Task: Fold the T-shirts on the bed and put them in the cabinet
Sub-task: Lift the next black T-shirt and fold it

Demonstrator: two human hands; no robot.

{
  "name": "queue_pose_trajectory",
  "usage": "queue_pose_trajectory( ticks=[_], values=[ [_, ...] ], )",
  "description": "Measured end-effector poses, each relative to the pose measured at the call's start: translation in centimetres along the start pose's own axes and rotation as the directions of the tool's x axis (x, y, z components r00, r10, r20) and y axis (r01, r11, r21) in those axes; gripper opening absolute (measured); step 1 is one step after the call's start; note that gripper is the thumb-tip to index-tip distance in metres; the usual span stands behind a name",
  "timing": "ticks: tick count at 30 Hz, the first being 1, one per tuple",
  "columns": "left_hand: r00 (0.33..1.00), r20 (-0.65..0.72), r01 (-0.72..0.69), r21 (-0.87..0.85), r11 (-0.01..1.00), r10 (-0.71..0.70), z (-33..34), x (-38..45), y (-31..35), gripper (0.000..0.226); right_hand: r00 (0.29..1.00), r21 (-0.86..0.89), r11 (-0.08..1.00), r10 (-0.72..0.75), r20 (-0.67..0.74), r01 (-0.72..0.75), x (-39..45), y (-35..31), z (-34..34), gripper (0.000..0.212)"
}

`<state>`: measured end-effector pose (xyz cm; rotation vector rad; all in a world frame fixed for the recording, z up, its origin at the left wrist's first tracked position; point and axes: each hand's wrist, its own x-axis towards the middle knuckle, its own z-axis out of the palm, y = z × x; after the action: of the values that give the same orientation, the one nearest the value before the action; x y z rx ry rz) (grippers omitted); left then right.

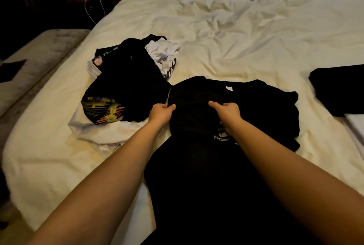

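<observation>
A black T-shirt [199,162] lies spread on the white bed [246,33] right in front of me, its white neck label showing at the far end. My left hand [160,113] pinches the cloth at the shirt's left edge. My right hand [228,112] grips the cloth near the middle, beside a small white print. A heap of unfolded shirts [126,79], black and white with colourful prints, lies to the left of it. A folded black shirt [340,91] rests at the right edge.
A grey bench [29,71] runs along the bed's left side. A white charger cable [98,0] hangs over a dark nightstand at the far left. A flat white object [356,126] sits at the right edge under the folded shirt.
</observation>
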<state>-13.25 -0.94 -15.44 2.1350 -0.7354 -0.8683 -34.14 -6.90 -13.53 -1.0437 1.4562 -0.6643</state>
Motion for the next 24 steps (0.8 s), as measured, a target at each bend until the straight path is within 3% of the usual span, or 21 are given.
queue_pose_trajectory(
  ticks=[2, 5, 9, 13, 17, 21, 24],
  values=[
    [0.999, 0.036, 0.0, -0.026, 1.0, 0.001, 0.2, 0.3, 0.2, 0.032, 0.999, -0.043, 0.999, -0.006, 0.054, 0.008, 0.2, -0.5, 0.6, 0.037],
    [1.0, -0.009, -0.03, -0.078, 0.997, 0.03, 0.8, 0.6, 0.9, 0.033, 0.996, 0.002, 0.997, -0.083, 0.028, 0.083, 0.0, -0.7, 0.8, 0.008],
    [0.999, -0.007, -0.051, 0.006, 0.999, 0.051, 2.0, 0.3, 1.7, 0.037, 0.985, 0.06, 0.987, -0.146, -0.094, 0.152, -0.2, -0.3, 0.2, 0.009],
    [0.976, -0.124, -0.151, 0.194, 0.969, 0.177, 2.3, -0.8, 1.7, 0.034, 0.959, -0.148, 0.967, -0.233, -0.162, 0.21, -0.3, 0.4, -0.7, 0.01],
    [0.952, -0.155, -0.202, 0.334, 0.921, 0.265, 2.1, -1.6, 0.6, 0.033, 0.95, -0.404, 0.882, -0.301, -0.086, 0.243, 0.3, 1.4, -1.2, 0.027],
    [0.925, -0.192, -0.237, 0.387, 0.891, 0.329, 1.9, -1.3, 0.4, 0.031, 0.958, -0.485, 0.848, -0.277, -0.066, 0.212, 0.5, 1.3, -1.8, 0.035],
    [0.901, -0.223, -0.23, 0.482, 0.845, 0.372, 2.1, -1.5, 0.7, 0.032, 0.916, -0.688, 0.673, -0.399, -0.027, 0.272, -0.2, 1.1, -2.3, 0.029]
  ],
)
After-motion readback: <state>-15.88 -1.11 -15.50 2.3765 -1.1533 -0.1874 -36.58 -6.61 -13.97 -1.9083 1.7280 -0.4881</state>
